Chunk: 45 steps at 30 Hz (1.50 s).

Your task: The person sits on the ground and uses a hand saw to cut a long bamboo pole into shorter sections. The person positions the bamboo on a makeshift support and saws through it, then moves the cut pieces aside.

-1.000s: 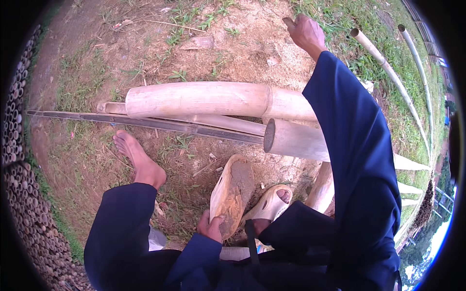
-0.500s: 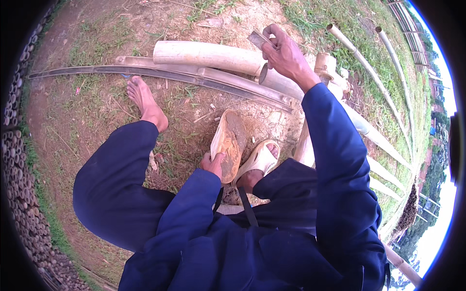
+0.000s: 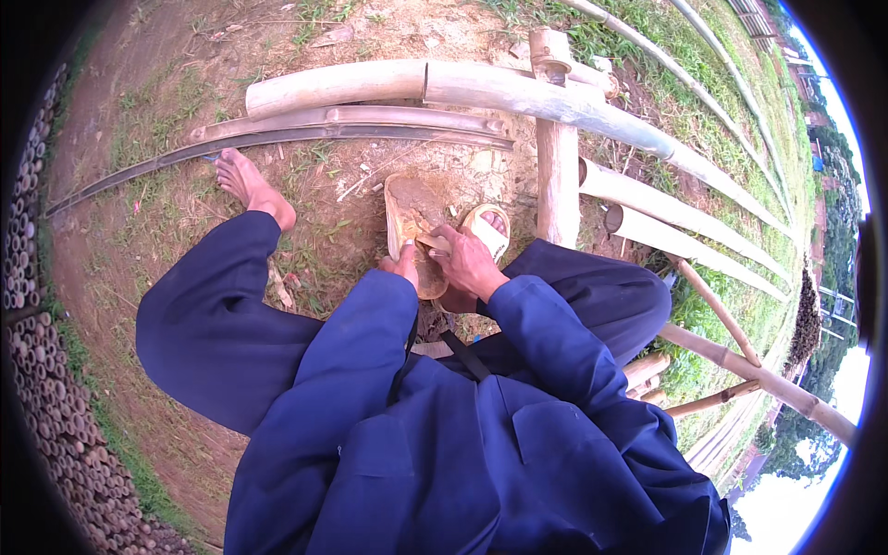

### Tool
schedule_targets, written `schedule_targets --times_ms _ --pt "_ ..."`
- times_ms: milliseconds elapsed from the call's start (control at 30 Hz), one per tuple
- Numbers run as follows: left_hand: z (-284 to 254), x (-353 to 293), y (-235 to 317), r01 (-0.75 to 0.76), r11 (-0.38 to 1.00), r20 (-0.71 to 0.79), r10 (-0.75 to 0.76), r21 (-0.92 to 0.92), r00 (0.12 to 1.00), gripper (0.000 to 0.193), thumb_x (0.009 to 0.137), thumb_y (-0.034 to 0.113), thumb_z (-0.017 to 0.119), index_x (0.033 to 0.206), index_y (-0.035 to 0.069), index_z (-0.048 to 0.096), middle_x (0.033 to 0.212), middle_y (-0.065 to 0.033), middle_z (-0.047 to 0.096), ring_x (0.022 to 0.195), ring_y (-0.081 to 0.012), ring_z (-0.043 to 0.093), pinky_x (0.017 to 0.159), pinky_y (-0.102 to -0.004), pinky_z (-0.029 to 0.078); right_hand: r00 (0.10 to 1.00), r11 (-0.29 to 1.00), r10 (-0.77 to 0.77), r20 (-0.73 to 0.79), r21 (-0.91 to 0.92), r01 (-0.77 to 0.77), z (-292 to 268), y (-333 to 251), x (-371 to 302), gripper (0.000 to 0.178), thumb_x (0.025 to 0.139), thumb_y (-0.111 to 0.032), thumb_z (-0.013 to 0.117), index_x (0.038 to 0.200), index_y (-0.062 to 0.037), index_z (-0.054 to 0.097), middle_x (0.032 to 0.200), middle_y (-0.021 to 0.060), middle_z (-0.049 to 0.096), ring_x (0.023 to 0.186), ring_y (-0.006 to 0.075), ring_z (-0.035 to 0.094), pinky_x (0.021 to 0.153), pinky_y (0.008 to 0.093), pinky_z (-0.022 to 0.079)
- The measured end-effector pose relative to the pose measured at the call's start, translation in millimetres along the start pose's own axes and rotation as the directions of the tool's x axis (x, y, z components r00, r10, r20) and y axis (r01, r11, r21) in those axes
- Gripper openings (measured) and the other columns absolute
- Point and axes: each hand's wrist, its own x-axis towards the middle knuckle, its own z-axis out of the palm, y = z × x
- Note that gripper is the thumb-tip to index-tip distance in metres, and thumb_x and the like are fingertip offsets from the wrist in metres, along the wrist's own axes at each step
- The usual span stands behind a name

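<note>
My left hand [image 3: 401, 266] grips the near left edge of a pale sandal [image 3: 414, 194], whose mud-caked sole faces up. In my right hand [image 3: 472, 265] is a short flat strip [image 3: 427, 241], probably bamboo, pressed against the middle of that sole. Its far end sits in the mud and my fingers hide the rest. The matching cream slide sandal [image 3: 490, 229] is on my right foot, just right of the hands. My left foot [image 3: 252, 183] is bare on the ground.
A thick bamboo pole [image 3: 555, 102] crosses beyond my feet, by an upright bamboo post [image 3: 557, 176]. Split bamboo lengths [image 3: 351, 120] lie nearer. More bamboo poles [image 3: 684, 233] extend right. Stacked bamboo [image 3: 69, 435] lines the far left.
My right hand has come down from above the bamboo pole to the sandal, bringing the strip onto its sole. My left hand still holds the sandal. The view has shifted to the right.
</note>
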Motion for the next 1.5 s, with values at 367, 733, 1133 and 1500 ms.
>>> schedule_targets --times_ms 367,733,1133,1500 --pt "11 12 -1 -0.161 0.986 0.16 0.153 0.044 0.975 0.095 0.089 0.081 0.029 0.14 0.005 0.053 0.141 -0.0375 0.047 0.135 -0.0491 0.043 0.114 -0.048 0.034 0.952 0.965 0.256 -0.171 0.109 -0.239 12 -14 -7 0.034 0.093 -0.027 0.064 0.125 -0.0151 0.061 0.096 0.0323 0.061 0.088 0.0501 0.065 0.08 0.0566 0.052" --pt "-11 -30 28 -0.098 0.995 0.006 0.098 0.013 0.995 0.089 0.093 0.072 0.046 0.114 -0.012 0.066 0.116 -0.0378 0.064 0.116 -0.0526 0.058 0.102 -0.0515 0.043 0.922 0.924 0.37 -0.116 0.153 -0.351 15 -13 5 0.034 0.091 -0.023 0.066 0.123 -0.0127 0.063 0.103 0.032 0.061 0.093 0.0503 0.064 0.085 0.0562 0.052" --pt "-1 -31 13 -0.105 0.994 0.068 0.102 0.037 0.992 0.084 0.093 0.069 0.051 0.111 -0.011 0.065 0.113 -0.039 0.063 0.111 -0.0532 0.06 0.098 -0.0533 0.045 0.898 0.905 0.417 -0.137 0.153 -0.397 10 -1 83 0.029 0.09 -0.025 0.065 0.111 -0.005 0.071 0.1 0.0279 0.071 0.099 0.044 0.069 0.087 0.0499 0.053" --pt "21 -15 -8 -0.14 0.988 -0.019 0.141 0.058 0.99 0.085 0.094 0.069 0.05 0.103 -0.014 0.064 0.103 -0.0399 0.064 0.105 -0.0562 0.062 0.091 -0.0553 0.048 0.985 0.98 0.163 -0.06 0.123 -0.154 17 -18 30 0.04 0.094 -0.033 0.066 0.125 -0.0079 0.063 0.106 0.0375 0.062 0.095 0.052 0.066 0.083 0.0558 0.054"
